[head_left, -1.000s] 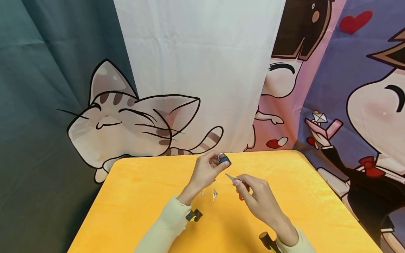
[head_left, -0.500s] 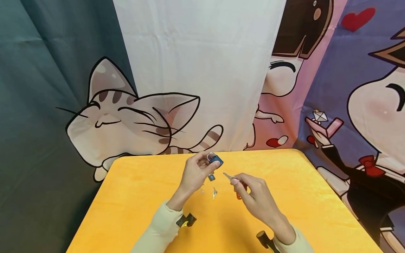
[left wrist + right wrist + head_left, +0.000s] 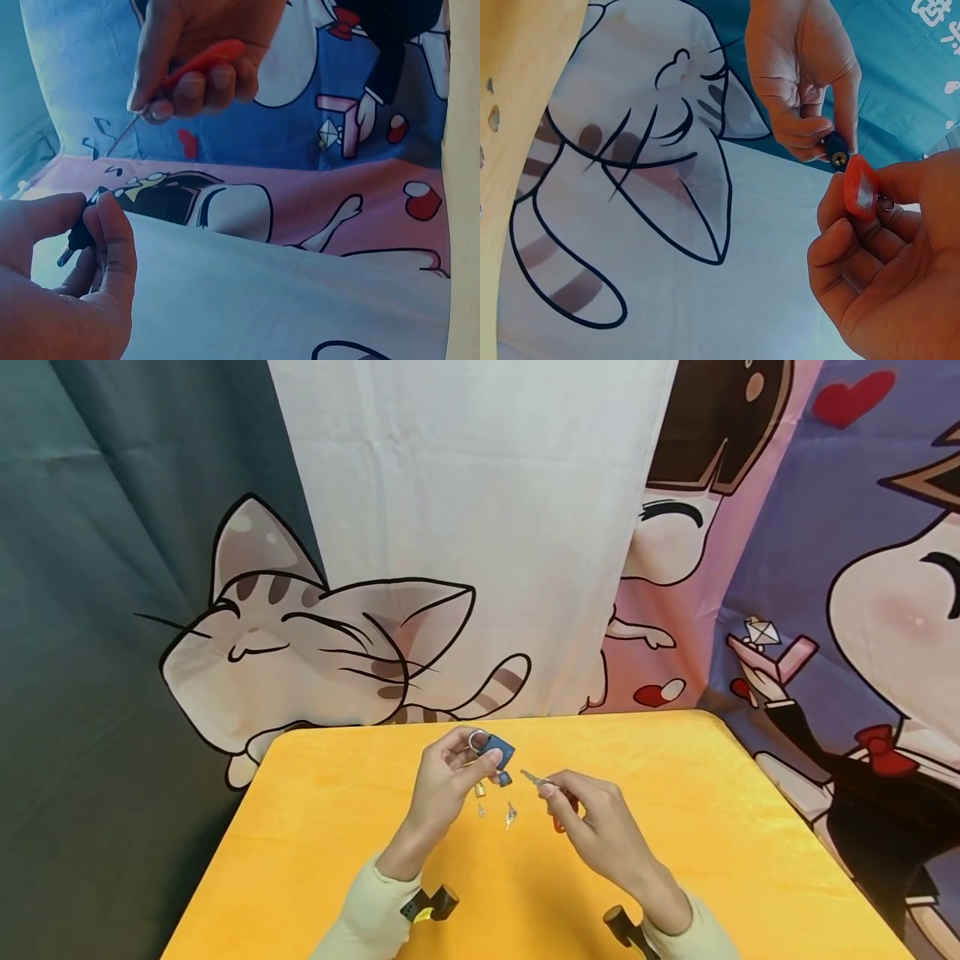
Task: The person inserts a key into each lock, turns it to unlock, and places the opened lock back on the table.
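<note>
Blue padlock [image 3: 502, 748] sits above the bench [image 3: 300, 827], pinched by its body in your left hand [image 3: 448, 774], which leaves what looks like the keyhole end [image 3: 840, 160] bare; your right hand [image 3: 602, 812] grips the key [image 3: 534, 778] near its red tag [image 3: 853, 191], so the blade [image 3: 125, 134] points free, apart from the padlock.

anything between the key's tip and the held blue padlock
Nothing: the left wrist view shows an open gap between the key and the padlock, with only the printed backdrop behind it.
</note>
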Available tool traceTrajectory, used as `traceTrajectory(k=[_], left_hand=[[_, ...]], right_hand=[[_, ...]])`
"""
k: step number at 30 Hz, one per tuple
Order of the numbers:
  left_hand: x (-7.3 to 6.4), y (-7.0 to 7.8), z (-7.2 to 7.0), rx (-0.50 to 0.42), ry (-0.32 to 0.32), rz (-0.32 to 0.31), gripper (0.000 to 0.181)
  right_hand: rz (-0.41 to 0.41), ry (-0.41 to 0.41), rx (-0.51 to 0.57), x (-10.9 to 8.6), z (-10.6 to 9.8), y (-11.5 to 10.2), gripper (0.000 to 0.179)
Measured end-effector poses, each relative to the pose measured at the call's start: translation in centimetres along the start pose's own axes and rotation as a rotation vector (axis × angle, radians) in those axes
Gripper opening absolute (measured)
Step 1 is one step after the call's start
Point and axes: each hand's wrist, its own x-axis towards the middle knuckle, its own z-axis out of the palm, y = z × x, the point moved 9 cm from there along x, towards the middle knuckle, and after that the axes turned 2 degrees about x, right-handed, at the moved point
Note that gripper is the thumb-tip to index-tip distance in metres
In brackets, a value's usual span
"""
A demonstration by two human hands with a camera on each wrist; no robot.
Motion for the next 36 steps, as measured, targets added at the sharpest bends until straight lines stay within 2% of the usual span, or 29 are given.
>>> traceTrajectory(k=[6, 15, 23, 36], left_hand=[[-0.9, -0.1, -0.2, -0.038, 0.003, -0.013, 0.026], [-2.2, 0.0, -0.6, -0.072, 0.024, 0.001, 0.029], [-2.8, 0.1, -0.7, -0.085, 0.011, 0.018, 0.027], [-3.3, 0.1, -0.4, -0.093, 0.005, 0.007, 0.026]], right_hand=[[-0.001, -0.024, 0.033, 0.2, 1.0, -0.1, 0.015], [-0.001, -0.037, 0.056, 0.1, 1.9, -0.3, 0.017], [-0.02, -0.034, 0.067, 0.1, 2.1, -0.7, 0.018], [-0.033, -0.038, 0.063, 0.0, 2.2, -1.2, 0.018]])
